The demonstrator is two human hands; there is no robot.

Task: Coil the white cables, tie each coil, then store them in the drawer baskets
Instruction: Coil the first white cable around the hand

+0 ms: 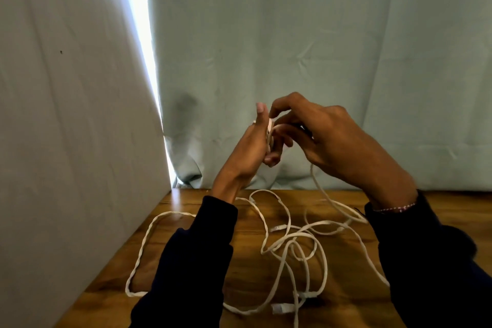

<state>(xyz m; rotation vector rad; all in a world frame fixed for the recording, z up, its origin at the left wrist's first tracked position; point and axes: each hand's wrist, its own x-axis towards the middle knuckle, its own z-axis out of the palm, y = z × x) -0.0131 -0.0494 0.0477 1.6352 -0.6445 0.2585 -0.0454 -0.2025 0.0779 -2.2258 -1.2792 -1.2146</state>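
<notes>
The person stands at the desk [266, 269] with both hands raised above it, in front of a pale curtain [292, 34]. The left hand [250, 149] is held upright, its fingers [262, 114] fairly straight, and a white cable [330, 202] looks to be wound around them near the top. The right hand [327, 136] meets it from the side, its fingers [277, 106] curled and pinching the cable against the left hand. From there the cable drops down to the desk, where the rest of the white cables [292, 242] lie in a loose tangle of loops, with plugs [282, 307] showing among them.

This looks like the very start of coiling: only a turn or so sits on the hand, and nothing is tied yet. The next move likely calls for drawing slack up from the tangle and laying another turn over the left fingers, while watching that crossed loops below do not snag. No drawer or basket is in view.
</notes>
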